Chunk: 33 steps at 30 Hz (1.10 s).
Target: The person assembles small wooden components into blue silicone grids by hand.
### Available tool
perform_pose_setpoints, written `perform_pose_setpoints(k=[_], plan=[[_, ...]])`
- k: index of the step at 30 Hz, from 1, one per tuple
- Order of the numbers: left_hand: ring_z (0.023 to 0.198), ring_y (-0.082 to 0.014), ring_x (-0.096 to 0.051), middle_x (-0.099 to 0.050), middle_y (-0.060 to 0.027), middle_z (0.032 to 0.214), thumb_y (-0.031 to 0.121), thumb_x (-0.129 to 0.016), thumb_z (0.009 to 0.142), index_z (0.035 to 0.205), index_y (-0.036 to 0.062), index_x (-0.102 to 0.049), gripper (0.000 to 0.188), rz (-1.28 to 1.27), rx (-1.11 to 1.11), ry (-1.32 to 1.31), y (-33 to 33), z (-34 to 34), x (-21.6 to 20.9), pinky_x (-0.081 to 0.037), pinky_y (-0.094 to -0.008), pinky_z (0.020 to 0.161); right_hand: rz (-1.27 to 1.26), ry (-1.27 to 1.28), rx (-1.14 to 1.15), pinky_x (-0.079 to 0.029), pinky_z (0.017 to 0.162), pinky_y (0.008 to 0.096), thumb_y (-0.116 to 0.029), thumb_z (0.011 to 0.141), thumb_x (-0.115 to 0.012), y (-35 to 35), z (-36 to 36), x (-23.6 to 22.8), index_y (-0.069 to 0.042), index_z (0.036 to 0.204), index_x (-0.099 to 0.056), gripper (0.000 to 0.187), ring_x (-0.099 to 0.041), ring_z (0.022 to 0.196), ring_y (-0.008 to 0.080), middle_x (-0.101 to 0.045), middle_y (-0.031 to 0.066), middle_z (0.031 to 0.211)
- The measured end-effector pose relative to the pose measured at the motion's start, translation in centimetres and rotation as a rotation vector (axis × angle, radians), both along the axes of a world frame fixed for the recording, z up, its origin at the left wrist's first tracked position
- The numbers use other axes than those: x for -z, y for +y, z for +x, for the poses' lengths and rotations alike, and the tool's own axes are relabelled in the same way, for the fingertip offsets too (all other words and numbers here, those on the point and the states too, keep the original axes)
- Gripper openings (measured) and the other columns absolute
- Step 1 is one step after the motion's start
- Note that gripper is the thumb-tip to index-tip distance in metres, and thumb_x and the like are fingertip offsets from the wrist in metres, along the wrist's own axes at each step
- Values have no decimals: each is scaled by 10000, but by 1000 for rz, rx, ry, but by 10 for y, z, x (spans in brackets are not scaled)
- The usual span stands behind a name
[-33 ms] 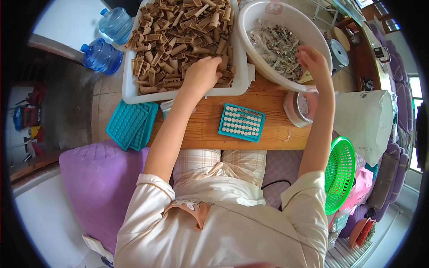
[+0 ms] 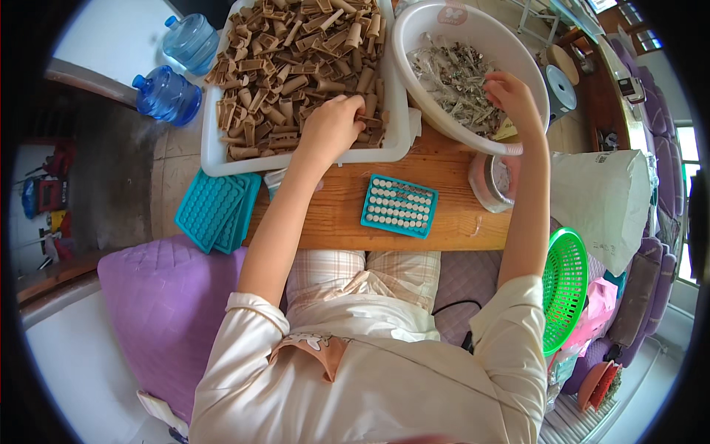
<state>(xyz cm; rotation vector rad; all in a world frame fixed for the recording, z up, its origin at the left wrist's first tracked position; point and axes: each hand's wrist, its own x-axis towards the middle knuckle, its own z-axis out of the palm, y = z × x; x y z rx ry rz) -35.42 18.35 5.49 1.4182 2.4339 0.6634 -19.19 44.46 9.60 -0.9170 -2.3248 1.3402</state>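
My left hand [image 2: 333,127] is over the near right part of a white tray [image 2: 296,158], its fingers curled around the edge of a small brown trough-shaped piece [image 2: 373,120]. Many similar brown pieces [image 2: 288,83] lie heaped in the tray. On the right, my right hand [image 2: 512,98] hangs over the inner side of a white basin [image 2: 414,89]. Its fingers are bent together, and what they hold, if anything, is too small to tell. Below them lies a pile of small clear and metallic parts [image 2: 460,87].
A teal tray [image 2: 400,231] with rows of white round pieces sits on the wooden table [image 2: 333,222]. Stacked teal trays [image 2: 211,211] lie at the left edge. A clear tub [image 2: 484,189] stands under my right forearm; a green basket [image 2: 566,288] is at the right.
My right hand has shifted slightly left over the basin. My left hand stays at the same spot in the tray.
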Motion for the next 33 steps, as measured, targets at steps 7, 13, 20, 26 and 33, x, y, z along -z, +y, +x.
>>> perform_pose_setpoints(k=[7,13,20,26,33], plan=[[640,-294,-532,-463,-134,778,21,-534,701,798,26,-525,97,350,-117,-156,-4,9,-7,-448,-362,600,578,-398,10,-451,712,370,-281,706,-583,62,-101,77,-79,841,-625,246,-585,791,282,-608,150,825],[585,-166,-515,-502,-87,800,63,-549,764,786,46,-547,28,555,-277,-54,-6,4,-3,-410,-266,513,819,-515,146,-451,722,388,-270,703,-595,75,-133,106,-85,854,-635,242,-568,851,310,-613,147,835],[596,-87,-478,-474,-26,651,139,-399,885,955,21,-400,138,684,-392,-493,-9,-5,-1,-385,-205,549,-125,181,347,-407,789,326,-355,738,-568,90,-117,43,-41,860,-628,342,-550,917,240,-612,76,918],[546,-49,-430,-455,-10,707,90,-411,862,950,41,-431,103,924,-422,-634,-16,6,-5,-350,-173,469,-578,743,17,-373,831,305,-240,839,-470,38,-58,-22,-78,851,-557,185,-528,903,237,-560,117,947],[512,-15,-375,-460,9,690,284,-620,760,950,41,-529,321,876,-161,-762,-47,100,-61,-275,-157,412,-876,626,-305,-433,591,254,-323,834,-496,-129,6,-37,-44,802,-476,281,-474,563,117,-503,54,704]])
